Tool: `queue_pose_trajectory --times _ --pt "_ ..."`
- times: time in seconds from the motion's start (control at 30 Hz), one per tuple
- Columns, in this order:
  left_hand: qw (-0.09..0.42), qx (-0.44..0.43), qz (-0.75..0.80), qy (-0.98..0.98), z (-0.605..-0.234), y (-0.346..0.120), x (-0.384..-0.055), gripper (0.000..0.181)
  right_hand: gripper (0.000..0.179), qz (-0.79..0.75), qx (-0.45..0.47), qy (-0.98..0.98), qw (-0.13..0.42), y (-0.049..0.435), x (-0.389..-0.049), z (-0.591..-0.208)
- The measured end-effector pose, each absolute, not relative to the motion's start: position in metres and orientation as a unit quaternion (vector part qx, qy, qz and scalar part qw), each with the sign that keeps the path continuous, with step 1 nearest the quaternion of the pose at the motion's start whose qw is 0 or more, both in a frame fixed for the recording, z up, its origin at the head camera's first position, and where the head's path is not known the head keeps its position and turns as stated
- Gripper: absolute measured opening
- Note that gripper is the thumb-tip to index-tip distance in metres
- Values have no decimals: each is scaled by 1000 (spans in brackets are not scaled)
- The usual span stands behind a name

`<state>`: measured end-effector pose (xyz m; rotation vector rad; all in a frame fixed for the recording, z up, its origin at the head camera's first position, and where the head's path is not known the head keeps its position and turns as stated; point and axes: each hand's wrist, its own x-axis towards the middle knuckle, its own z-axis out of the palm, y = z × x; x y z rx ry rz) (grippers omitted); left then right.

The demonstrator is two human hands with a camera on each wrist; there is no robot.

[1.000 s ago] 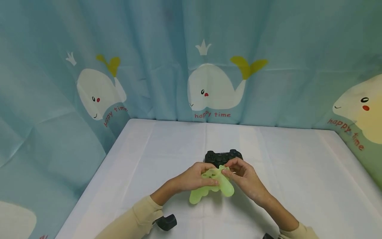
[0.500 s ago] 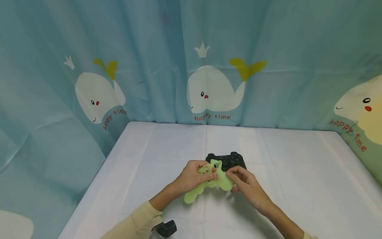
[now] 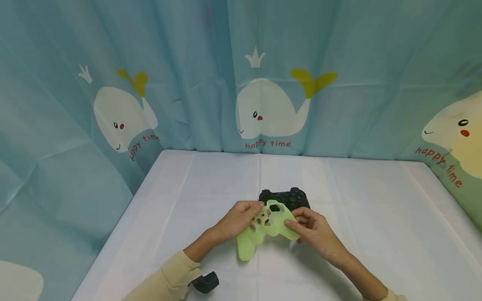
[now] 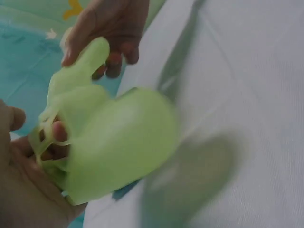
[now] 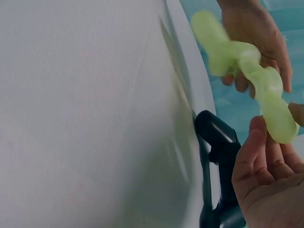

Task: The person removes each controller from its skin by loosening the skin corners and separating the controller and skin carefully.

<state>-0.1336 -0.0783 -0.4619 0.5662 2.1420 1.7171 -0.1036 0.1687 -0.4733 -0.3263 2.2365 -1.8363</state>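
Between both hands, above the table, is a pale green silicone controller cover (image 3: 276,225) with button holes; its two grip lobes hang toward the person. The left hand (image 3: 238,219) grips its upper left part, and a fingertip shows through a hole in the left wrist view. With thumb and fingers the right hand (image 3: 316,234) pinches the right lobe, seen too in the right wrist view on the cover's lower end (image 5: 280,118). Just behind the cover a black game controller (image 3: 288,197) lies on the table, its front partly hidden by the cover and hands.
A white cloth covers the table (image 3: 203,179). Blue curtains (image 3: 196,83) printed with whales hang behind and along the sides. A black device (image 3: 206,282) is by the left wrist, at the sleeve (image 3: 169,271).
The cover has turned and spread so its holed face shows more. The left thumb has drawn back to its upper left edge, and the right hand has shifted onto the right lobe.
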Motion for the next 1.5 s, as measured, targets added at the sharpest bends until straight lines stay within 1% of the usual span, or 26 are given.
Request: queue_pose_trajectory --times 0.17,0.27,0.43,0.57,0.67,0.77,0.83,0.93,1.07,1.17,1.23,1.33,1.43,1.5 --pt "181 227 544 788 -463 -85 -135 29 28 -611 -98 779 101 172 -102 -475" --pt "187 250 535 785 -463 -88 -134 24 27 -608 -91 783 95 172 -101 -476" --pt "214 259 561 756 -461 -89 -134 22 34 -615 -95 773 122 170 -102 -479" --pt "241 268 564 743 -457 -88 -133 23 43 -600 -131 777 138 166 -104 -478" --pt "255 288 559 734 -455 -87 -132 25 37 -588 -169 776 155 164 -108 -475" --pt "241 295 555 740 -457 -88 -131 28 26 -571 -198 780 163 165 -110 -474" --pt "217 284 549 756 -460 -91 -131 30 25 -565 -198 784 164 166 -110 -475" --pt "190 248 535 785 -465 -97 -129 34 32 -559 -173 795 161 168 -109 -477" --pt "168 205 496 827 -469 -102 -124 40 45 -544 -111 817 154 170 -108 -480" --pt "137 165 446 869 -471 -105 -120 48 49 -541 -85 824 145 170 -107 -482" --pt "128 138 418 889 -472 -106 -118 51 51 -557 -77 815 140 170 -107 -483" --pt "138 125 403 896 -476 -107 -115 40 56 -592 -64 791 137 171 -107 -483" --pt "153 141 426 881 -481 -108 -114 29 62 -615 -51 775 136 173 -106 -483" --pt "159 145 449 867 -482 -108 -113 27 64 -626 -46 766 141 175 -105 -483"
